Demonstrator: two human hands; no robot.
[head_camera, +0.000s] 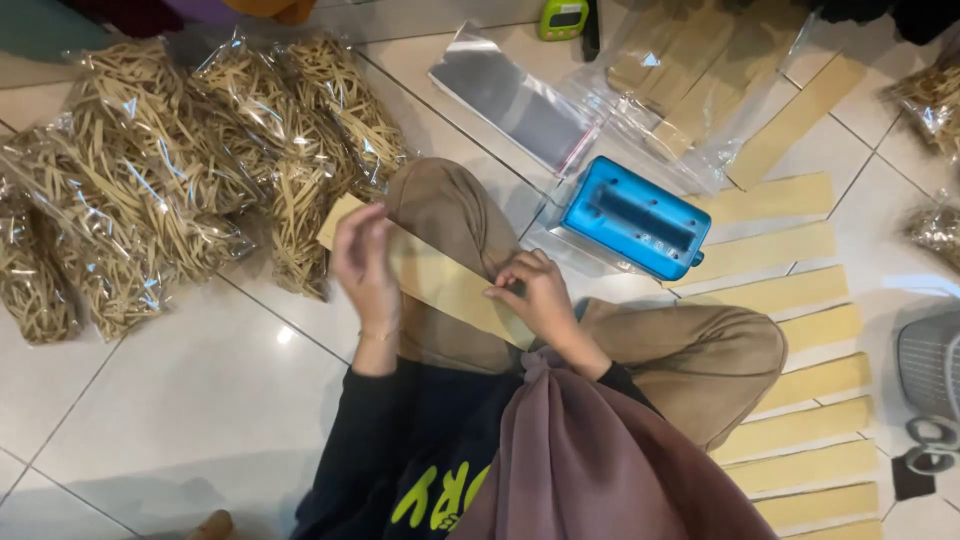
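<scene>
I sit cross-legged on a white tiled floor. A long flat tan strip lies slanted across my lap, held by both hands. My left hand grips its upper left part, fingers curled over the edge. My right hand pinches the strip's lower right part with its fingertips. A blue box-shaped tool with a slot on top sits just beyond my right knee, apart from both hands.
Several clear bags of tan rubber bands are heaped at the left. Flat tan strips lie in a row on the floor at right. Clear plastic sleeves and a bag of strips lie behind the tool. A grey basket stands at far right.
</scene>
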